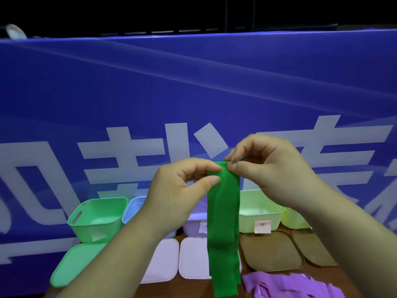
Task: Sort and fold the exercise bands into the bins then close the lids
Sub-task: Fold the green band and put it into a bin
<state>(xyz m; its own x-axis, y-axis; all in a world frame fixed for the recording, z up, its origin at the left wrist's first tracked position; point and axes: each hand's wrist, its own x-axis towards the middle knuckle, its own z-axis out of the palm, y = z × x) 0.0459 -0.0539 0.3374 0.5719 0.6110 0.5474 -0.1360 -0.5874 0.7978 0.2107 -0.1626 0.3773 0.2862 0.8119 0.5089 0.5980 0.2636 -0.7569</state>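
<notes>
A green exercise band [223,222] hangs doubled from my two hands, held up above the table. My left hand [178,190] pinches its top edge from the left with thumb and forefinger. My right hand [264,166] pinches the same top fold from the right. Behind it stands a row of open bins: green [96,220], light blue [134,208], lilac [193,227], pale yellow-green [260,216] and another yellow-green one [294,220]. A purple band [285,284] lies crumpled on the table at the lower right.
Loose lids lie in front of the bins: a green lid [75,265], two pale pink lids [163,261] [193,257] and two brown lids [270,250] [311,246]. A blue banner [193,93] with white lettering backs the table. Paper labels [262,226] hang on bin fronts.
</notes>
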